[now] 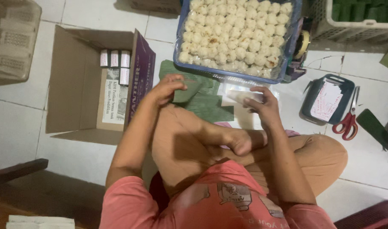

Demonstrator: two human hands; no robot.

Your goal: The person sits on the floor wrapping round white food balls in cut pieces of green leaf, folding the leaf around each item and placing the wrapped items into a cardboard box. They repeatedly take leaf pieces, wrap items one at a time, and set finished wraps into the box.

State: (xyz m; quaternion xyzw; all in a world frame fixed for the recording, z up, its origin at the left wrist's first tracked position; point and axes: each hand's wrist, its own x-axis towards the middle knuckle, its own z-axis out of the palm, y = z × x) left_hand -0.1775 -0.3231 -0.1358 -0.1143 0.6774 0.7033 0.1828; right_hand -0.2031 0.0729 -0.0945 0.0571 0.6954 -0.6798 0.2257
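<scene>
I sit cross-legged on a white tiled floor. My left hand (167,89) grips a piece of green banana leaf (187,92) lifted off a stack of cut leaves (209,106) in front of my knees. My right hand (264,104) holds a small clear plastic wrapper (244,96) above a pile of similar wrappers. Just beyond the leaves stands a blue tray (289,46) filled with several rows of pale round dumplings (236,34).
An open cardboard box (81,85) with several small wrapped packs (115,59) lies at left. Red-handled scissors (348,121) and a dark small tray with paper slips (325,99) lie at right. A white crate (355,25) stands at top right, a tape roll (302,44) beside the blue tray.
</scene>
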